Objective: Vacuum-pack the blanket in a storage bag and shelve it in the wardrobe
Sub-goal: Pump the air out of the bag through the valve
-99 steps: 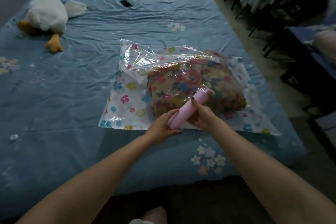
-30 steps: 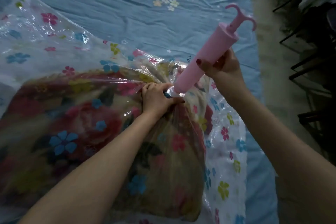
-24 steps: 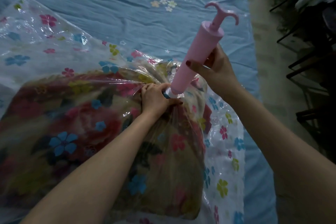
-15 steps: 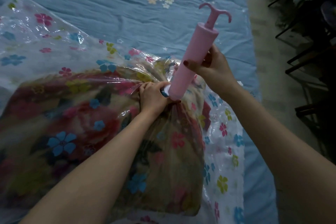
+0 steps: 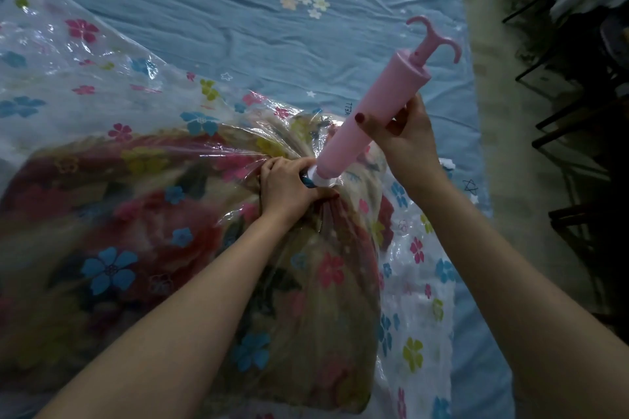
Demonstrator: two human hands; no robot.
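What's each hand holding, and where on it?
Right hand grips the pink pump mid-barrel. Left hand grips the storage bag film bunched at the pump's white nozzle end.

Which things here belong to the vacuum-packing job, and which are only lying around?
Belong to the job:
- storage bag, flower-printed, on the bed
- blanket inside it
- pink hand pump, nozzle at the bag's valve
- left hand, gripping the bag at the valve
- right hand, holding the pump barrel

Lying around:
- blue bedsheet
- dark furniture beside the bed
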